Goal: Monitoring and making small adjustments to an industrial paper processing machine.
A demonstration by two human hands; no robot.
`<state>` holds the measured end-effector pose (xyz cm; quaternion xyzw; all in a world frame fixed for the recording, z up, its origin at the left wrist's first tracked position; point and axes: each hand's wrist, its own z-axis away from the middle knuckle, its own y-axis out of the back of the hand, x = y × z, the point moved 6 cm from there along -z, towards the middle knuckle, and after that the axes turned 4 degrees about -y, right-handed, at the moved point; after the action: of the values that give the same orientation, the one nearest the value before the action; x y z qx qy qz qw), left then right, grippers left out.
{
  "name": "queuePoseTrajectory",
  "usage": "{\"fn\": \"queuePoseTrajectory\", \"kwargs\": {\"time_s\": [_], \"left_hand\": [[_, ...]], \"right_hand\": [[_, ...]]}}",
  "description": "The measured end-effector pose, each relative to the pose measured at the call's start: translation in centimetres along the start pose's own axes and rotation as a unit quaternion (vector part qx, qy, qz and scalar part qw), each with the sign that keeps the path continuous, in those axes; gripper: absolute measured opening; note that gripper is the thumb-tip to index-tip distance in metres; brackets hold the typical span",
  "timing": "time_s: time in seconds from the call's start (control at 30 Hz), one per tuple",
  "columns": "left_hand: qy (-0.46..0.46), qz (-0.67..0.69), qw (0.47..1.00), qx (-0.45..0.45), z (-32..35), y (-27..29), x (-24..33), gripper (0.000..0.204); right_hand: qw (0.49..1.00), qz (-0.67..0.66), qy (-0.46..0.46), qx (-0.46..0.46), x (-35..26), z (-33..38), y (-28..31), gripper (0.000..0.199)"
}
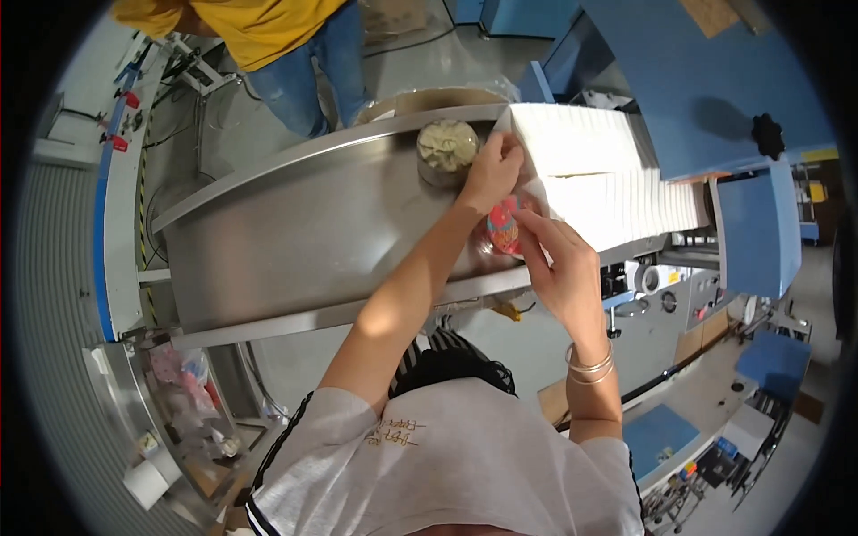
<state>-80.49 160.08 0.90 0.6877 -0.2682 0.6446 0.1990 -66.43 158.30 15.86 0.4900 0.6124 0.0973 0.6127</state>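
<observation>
A small red packet with blue and yellow print in clear wrap point(503, 229) is at the right end of the steel trough point(304, 232). My right hand point(565, 266), with bracelets at the wrist, closes its thumb and fingers on the packet's right edge. Just beyond it, my left hand point(494, 171) is at the corner of the white ribbed belt point(590, 143), fingers curled in. What those fingers hold, if anything, is hidden. A clear round tub of pale, crumpled pieces point(449, 150) stands left of my left hand.
Raised metal rims border the trough. A blue machine housing point(715, 98) with a black knob covers the belt's far right end. Across the trough stands a person in a yellow top point(268, 31), beside a plastic-lined box point(438, 100). Bagged items point(188, 384) lie at lower left.
</observation>
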Motion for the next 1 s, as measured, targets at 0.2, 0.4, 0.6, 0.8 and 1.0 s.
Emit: {"fn": "queuePoseTrajectory", "kwargs": {"time_s": [0.2,0.4,0.6,0.8,1.0], "left_hand": [[-0.027,0.067,0.996,-0.052,0.8,0.8,2.2,0.018],[-0.204,-0.005,0.975,-0.083,3.2,-0.5,1.4,0.030],[-0.135,-0.030,0.986,-0.089,3.5,1.6,3.3,0.029],[-0.072,-0.070,0.993,-0.060,2.9,-0.1,1.7,0.033],[-0.058,-0.138,0.987,-0.064,4.8,0.3,1.2,0.044]], "right_hand": [[0.997,0.050,0.033,0.051,-1.2,-2.2,0.1,0.024],[0.966,0.211,0.127,0.075,0.5,-4.1,-3.2,0.020],[0.950,0.275,0.140,0.050,1.3,-7.3,-6.1,0.021],[0.934,0.343,0.083,0.060,4.3,-7.4,-5.1,0.023],[0.938,0.341,0.056,0.021,4.7,-5.9,-4.9,0.017]]}}
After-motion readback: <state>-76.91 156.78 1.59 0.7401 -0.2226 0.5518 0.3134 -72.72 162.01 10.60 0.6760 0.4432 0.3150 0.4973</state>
